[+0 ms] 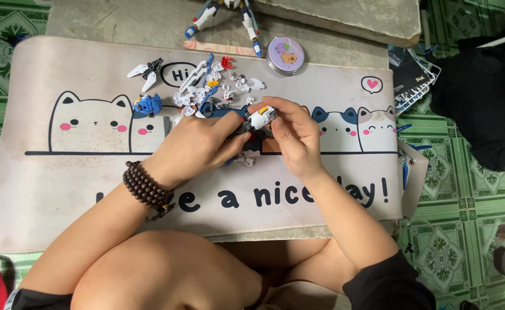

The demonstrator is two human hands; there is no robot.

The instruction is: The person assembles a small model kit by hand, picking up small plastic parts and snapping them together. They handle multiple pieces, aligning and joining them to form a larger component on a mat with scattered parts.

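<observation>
- Desk mat [45, 195]: pale, printed with cartoon cats, spread flat over a low grey desk [120, 23] so small pieces are kept together.
- Loose model parts [206, 86]: white, blue and red, scattered at the mat's upper middle, near the hands.
- Left hand [192, 146]: beaded bracelet [146, 186] at the wrist; fingers closed on the assembly's dark underside.
- Model assembly [262, 116]: white with yellow, held between both hands just above the mat.
- Right hand [295, 138]: fingers pinched on the assembly from above.
- Round tin [285, 55]: lilac, set beyond the parts.
- Floor [465, 195]: green patterned tiles.
</observation>
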